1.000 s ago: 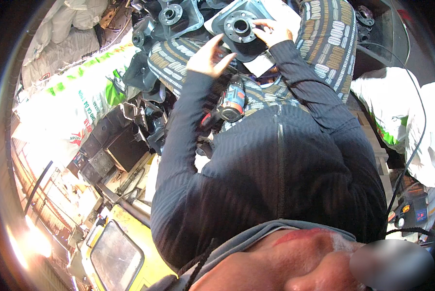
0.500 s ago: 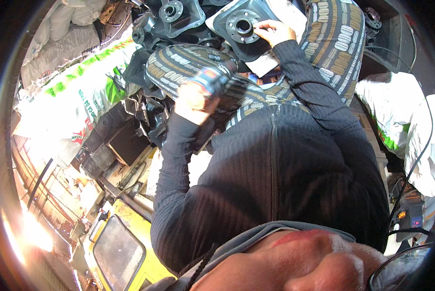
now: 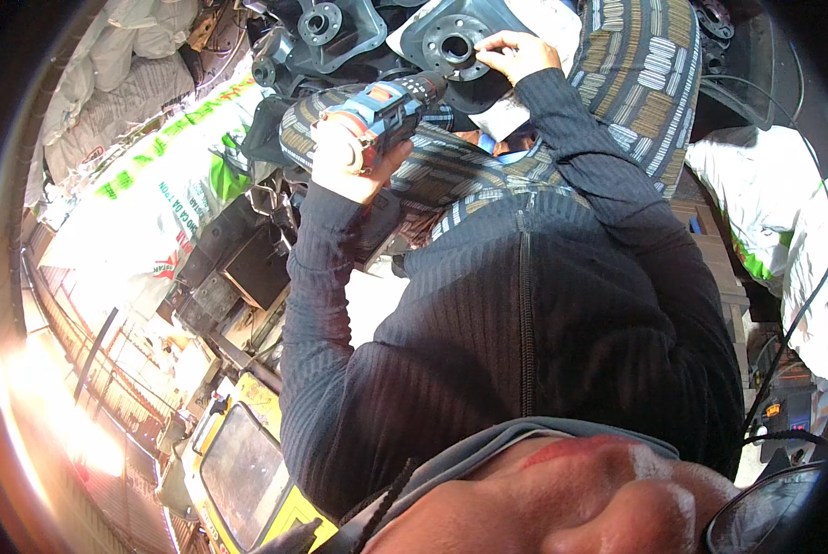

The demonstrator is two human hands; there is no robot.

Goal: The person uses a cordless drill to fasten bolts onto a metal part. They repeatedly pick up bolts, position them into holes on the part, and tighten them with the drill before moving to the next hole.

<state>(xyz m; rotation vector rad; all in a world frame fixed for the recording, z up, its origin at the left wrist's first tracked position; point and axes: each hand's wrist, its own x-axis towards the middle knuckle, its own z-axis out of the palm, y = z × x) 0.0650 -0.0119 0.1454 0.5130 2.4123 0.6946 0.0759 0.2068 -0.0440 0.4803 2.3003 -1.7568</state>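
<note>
A blue and black cordless drill (image 3: 388, 105) is gripped in my left hand (image 3: 340, 166), pointing up and to the right. Its chuck is at the lower left edge of a dark metal part (image 3: 423, 42), squarish with a round hub and a ring of holes; I cannot tell whether the tip touches it. My right hand (image 3: 521, 55) has thumb and fingertips pinched together at the hub's right rim. What lies between those fingertips, if anything, is too small to make out. The part rests on white material (image 3: 548, 23) over my lap.
Similar hubbed metal parts (image 3: 320, 26) are heaped at the far left. White and green sacks (image 3: 146, 198) lie to the left, and more white sacks (image 3: 756, 194) to the right. A black cable (image 3: 806, 305) hangs along the right side. A yellow machine (image 3: 248, 471) stands lower left.
My left hand has brought the drill up, its chuck now close to the metal part. The right hand remains at the hub, shifted only slightly left.
</note>
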